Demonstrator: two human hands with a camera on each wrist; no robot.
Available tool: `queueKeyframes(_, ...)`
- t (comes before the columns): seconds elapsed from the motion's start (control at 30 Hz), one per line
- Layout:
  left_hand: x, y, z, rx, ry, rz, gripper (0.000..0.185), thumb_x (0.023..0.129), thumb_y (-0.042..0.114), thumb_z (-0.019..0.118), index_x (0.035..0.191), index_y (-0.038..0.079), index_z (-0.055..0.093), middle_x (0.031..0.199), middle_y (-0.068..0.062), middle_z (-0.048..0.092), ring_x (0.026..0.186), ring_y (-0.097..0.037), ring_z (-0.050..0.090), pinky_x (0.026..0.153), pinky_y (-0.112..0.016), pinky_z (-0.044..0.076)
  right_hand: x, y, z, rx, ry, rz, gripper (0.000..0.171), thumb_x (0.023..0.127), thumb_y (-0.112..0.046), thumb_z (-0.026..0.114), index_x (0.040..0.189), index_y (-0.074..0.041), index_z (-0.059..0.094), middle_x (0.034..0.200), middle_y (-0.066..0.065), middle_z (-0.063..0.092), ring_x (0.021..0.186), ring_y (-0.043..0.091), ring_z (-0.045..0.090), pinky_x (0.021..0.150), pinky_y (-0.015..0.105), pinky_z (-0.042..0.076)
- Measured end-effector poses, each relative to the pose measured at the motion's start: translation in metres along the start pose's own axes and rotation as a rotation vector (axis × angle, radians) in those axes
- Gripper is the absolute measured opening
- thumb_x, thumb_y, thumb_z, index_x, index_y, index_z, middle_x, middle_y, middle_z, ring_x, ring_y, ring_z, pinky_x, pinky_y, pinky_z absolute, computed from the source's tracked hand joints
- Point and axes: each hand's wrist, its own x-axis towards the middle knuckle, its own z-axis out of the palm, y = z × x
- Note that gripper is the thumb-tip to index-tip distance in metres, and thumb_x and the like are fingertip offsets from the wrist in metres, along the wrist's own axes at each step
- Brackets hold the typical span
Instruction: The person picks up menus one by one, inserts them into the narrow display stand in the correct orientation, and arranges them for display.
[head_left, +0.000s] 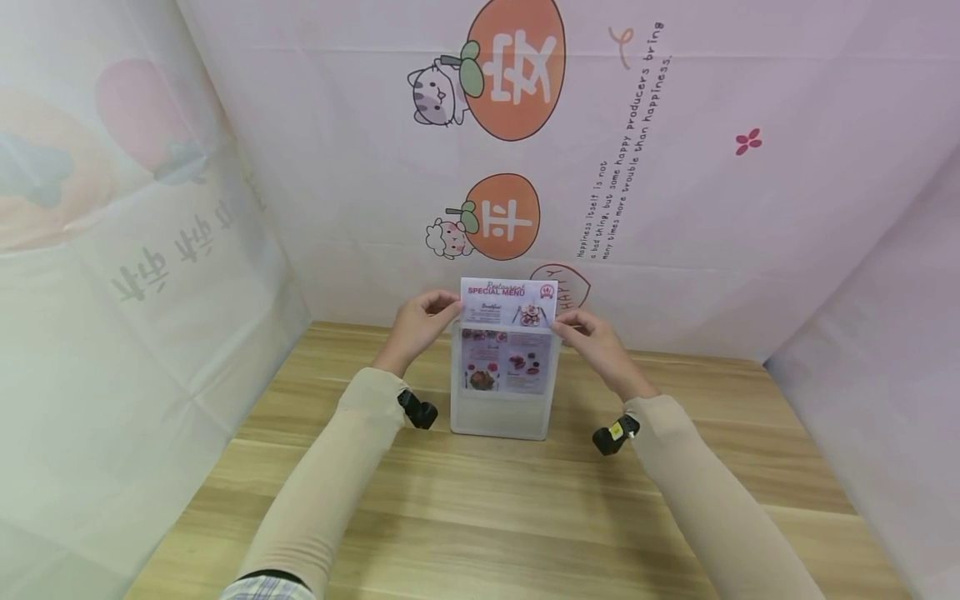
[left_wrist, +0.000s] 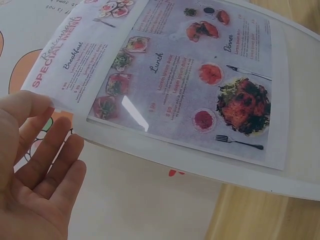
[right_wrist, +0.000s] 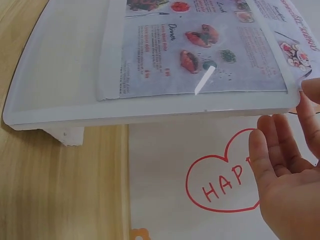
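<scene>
A clear acrylic sign stand (head_left: 501, 414) stands upright on the wooden table (head_left: 480, 508) near the back wall. A printed menu sheet (head_left: 508, 333) headed "Special Menu" sits partly inside it, its top sticking out above the stand. My left hand (head_left: 427, 321) pinches the sheet's upper left corner. My right hand (head_left: 585, 336) pinches its upper right edge at the top of the stand. In the left wrist view the left hand (left_wrist: 47, 112) meets the corner of the menu sheet (left_wrist: 170, 70) above the stand (left_wrist: 300, 125). In the right wrist view the right hand (right_wrist: 302, 115) touches the corner of the menu sheet (right_wrist: 200, 45) in the stand (right_wrist: 60, 75).
Printed pink cloth (head_left: 675, 208) hangs behind the table, and pale cloth (head_left: 112, 292) closes in both sides. Bare wooden tabletop lies between me and the stand. A black wrist camera (head_left: 417, 411) sits under each forearm.
</scene>
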Motion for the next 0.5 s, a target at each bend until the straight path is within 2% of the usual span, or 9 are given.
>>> queueKeyframes(0.13, -0.001, 0.001, 0.0, -0.005, 0.0, -0.002, 0.028, 0.096, 0.04, 0.067, 0.111, 0.017, 0.071, 0.11, 0.002, 0.068, 0.107, -0.018, 0.06, 0.093, -0.04, 0.05, 0.003, -0.006, -0.001, -0.007, 0.015, 0.016, 0.043, 0.101, -0.037, 0.061, 0.122, 0.0, 0.059, 0.12, 0.013, 0.057, 0.111, 0.026, 0.053, 0.099, 0.044, 0.046)
queueKeyframes(0.3, -0.001, 0.001, -0.001, -0.02, 0.001, -0.001, 0.027, 0.096, 0.039, 0.068, 0.11, 0.016, 0.071, 0.11, 0.001, 0.069, 0.106, -0.018, 0.061, 0.093, -0.041, 0.05, 0.008, -0.013, -0.002, 0.022, 0.03, -0.018, 0.043, 0.102, -0.036, 0.06, 0.122, 0.002, 0.058, 0.12, 0.015, 0.058, 0.113, 0.028, 0.054, 0.102, 0.047, 0.045)
queueKeyframes(0.5, -0.001, 0.001, 0.0, -0.024, -0.001, -0.001, 0.026, 0.096, 0.04, 0.068, 0.109, 0.017, 0.071, 0.108, 0.002, 0.069, 0.105, -0.018, 0.061, 0.092, -0.04, 0.05, 0.009, -0.017, -0.003, 0.019, 0.027, -0.021, 0.042, 0.102, -0.038, 0.059, 0.12, 0.0, 0.058, 0.12, 0.013, 0.058, 0.114, 0.026, 0.055, 0.099, 0.042, 0.045)
